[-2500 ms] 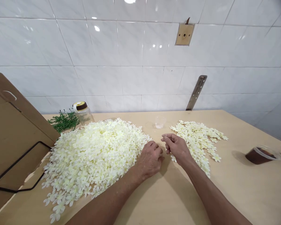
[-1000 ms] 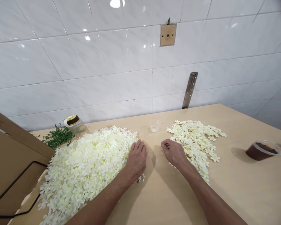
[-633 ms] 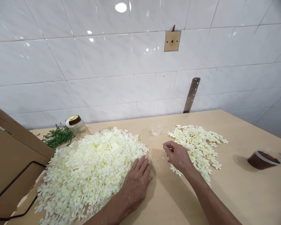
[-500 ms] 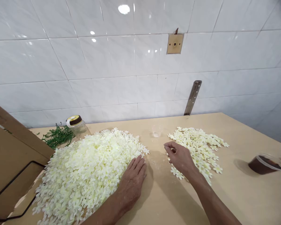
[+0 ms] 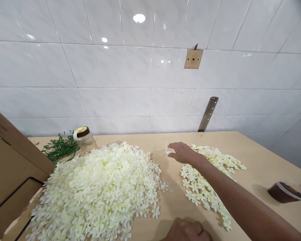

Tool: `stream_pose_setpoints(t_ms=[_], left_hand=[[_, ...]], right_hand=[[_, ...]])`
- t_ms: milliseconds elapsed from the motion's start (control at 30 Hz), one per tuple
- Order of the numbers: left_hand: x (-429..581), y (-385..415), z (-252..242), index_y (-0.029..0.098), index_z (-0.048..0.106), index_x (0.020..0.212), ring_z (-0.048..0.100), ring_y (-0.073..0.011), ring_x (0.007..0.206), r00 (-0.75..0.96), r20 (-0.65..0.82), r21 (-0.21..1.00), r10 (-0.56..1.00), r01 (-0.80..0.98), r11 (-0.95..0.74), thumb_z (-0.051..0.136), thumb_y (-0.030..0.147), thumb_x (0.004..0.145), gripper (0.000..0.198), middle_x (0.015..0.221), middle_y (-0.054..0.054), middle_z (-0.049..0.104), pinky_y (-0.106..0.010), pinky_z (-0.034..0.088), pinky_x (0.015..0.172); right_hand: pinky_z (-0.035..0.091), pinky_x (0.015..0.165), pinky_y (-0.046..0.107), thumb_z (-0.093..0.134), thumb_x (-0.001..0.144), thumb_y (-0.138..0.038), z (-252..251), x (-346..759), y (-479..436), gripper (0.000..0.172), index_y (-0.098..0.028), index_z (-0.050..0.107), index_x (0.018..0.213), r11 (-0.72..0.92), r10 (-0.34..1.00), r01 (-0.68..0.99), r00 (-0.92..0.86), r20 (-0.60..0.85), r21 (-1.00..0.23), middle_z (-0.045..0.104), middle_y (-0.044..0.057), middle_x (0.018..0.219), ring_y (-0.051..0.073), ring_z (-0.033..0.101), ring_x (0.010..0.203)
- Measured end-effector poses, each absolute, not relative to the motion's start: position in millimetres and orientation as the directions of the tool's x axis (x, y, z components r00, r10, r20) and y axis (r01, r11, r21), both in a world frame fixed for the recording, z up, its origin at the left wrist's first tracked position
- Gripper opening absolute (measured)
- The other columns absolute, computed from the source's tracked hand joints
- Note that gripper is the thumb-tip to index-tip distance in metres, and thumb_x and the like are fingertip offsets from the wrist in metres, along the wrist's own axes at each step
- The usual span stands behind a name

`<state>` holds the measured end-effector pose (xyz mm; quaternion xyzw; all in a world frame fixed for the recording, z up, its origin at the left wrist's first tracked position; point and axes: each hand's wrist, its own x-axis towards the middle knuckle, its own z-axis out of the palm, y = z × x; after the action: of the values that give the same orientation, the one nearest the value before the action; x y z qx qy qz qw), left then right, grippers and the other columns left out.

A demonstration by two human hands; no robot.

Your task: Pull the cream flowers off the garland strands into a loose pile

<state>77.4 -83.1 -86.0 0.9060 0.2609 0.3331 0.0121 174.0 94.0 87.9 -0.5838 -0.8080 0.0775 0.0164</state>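
A large heap of pale cream artificial flower heads point(image 5: 100, 187) covers the left of the table. To the right lies a smaller, flatter spread of such blossoms point(image 5: 205, 190), partly hidden by my right forearm. My right hand point(image 5: 183, 153) reaches over the table between them, thumb and fingers apart at a small clear plastic cup point(image 5: 169, 151). Whether the fingers touch the cup is hard to tell. At the bottom edge is my left hand point(image 5: 188, 230), its fingers curled under and partly cut off. Anything inside it is hidden.
A clear jar with a brown and yellow lid point(image 5: 85, 139) stands behind the heap, beside green plastic stems point(image 5: 61, 147). A cardboard box point(image 5: 17, 150) borders the left. On the right sits a tub of dark contents point(image 5: 287, 191). The tiled wall point(image 5: 137, 100) closes the back.
My right hand has moved from the edge of the smaller spread to the cup, and its fingers have parted. My left hand has left the heap's side and drawn down toward me, curling.
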Motion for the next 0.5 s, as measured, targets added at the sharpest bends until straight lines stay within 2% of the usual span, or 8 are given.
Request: stream_pose_setpoints(t_ms=[100, 200, 267, 367, 500], left_hand=[[68.4, -74.4, -84.7, 0.019, 0.059, 0.063, 0.049, -0.0095, 0.038, 0.637, 0.597, 0.249, 0.487, 0.43, -0.868, 0.07, 0.038, 0.075, 0.025, 0.048, 0.001, 0.056, -0.019, 0.028, 0.039], [56.2, -69.5, -72.5, 0.019, 0.061, 0.067, 0.057, -0.0119, 0.044, 0.579, 0.593, 0.362, 0.56, 0.43, -0.827, 0.067, 0.03, 0.075, 0.015, 0.053, 0.0, 0.062, -0.02, 0.029, 0.041], [50.7, -69.5, -63.3, 0.019, 0.062, 0.07, 0.061, -0.0133, 0.05, 0.569, 0.548, 0.452, 0.613, 0.415, -0.79, 0.066, 0.024, 0.075, 0.008, 0.06, -0.001, 0.066, -0.021, 0.034, 0.044], [45.9, -72.6, -51.7, 0.018, 0.061, 0.07, 0.062, -0.0136, 0.054, 0.577, 0.476, 0.548, 0.664, 0.396, -0.737, 0.061, 0.017, 0.076, 0.006, 0.063, -0.002, 0.067, -0.021, 0.038, 0.05], [40.9, -76.3, -37.7, 0.018, 0.06, 0.07, 0.061, -0.0145, 0.058, 0.598, 0.404, 0.607, 0.692, 0.39, -0.692, 0.055, 0.018, 0.081, 0.012, 0.065, -0.004, 0.065, -0.022, 0.04, 0.053]], right_hand=[[0.045, 0.08, 0.033, 0.057, 0.088, -0.032, 81.9, 170.5, 103.9, 0.032, -0.017, 0.065, 0.116, 0.295, 0.945, 0.945, -0.311, -0.104, -0.139, 0.066, 0.014, 0.12, 0.029, 0.06, 0.11], [0.045, 0.07, 0.029, 0.056, 0.089, -0.028, 74.3, 167.7, 111.2, 0.019, -0.016, 0.07, 0.096, 0.27, 0.948, 0.953, -0.288, -0.138, -0.137, 0.072, 0.013, 0.102, 0.026, 0.068, 0.093], [0.045, 0.065, 0.027, 0.054, 0.09, -0.026, 70.5, 165.6, 114.1, 0.02, -0.015, 0.07, 0.084, 0.247, 0.948, 0.958, -0.269, -0.169, -0.144, 0.073, 0.012, 0.089, 0.022, 0.07, 0.077], [0.045, 0.057, 0.024, 0.053, 0.09, -0.025, 69.1, 161.6, 115.7, 0.023, -0.012, 0.068, 0.079, 0.202, 0.945, 0.965, -0.238, -0.225, -0.17, 0.073, 0.011, 0.079, 0.018, 0.069, 0.058], [0.046, 0.054, 0.023, 0.057, 0.09, -0.029, 72.8, 157.4, 119.2, 0.024, -0.011, 0.066, 0.077, 0.148, 0.941, 0.964, -0.206, -0.267, -0.221, 0.072, 0.012, 0.073, 0.019, 0.07, 0.057]])
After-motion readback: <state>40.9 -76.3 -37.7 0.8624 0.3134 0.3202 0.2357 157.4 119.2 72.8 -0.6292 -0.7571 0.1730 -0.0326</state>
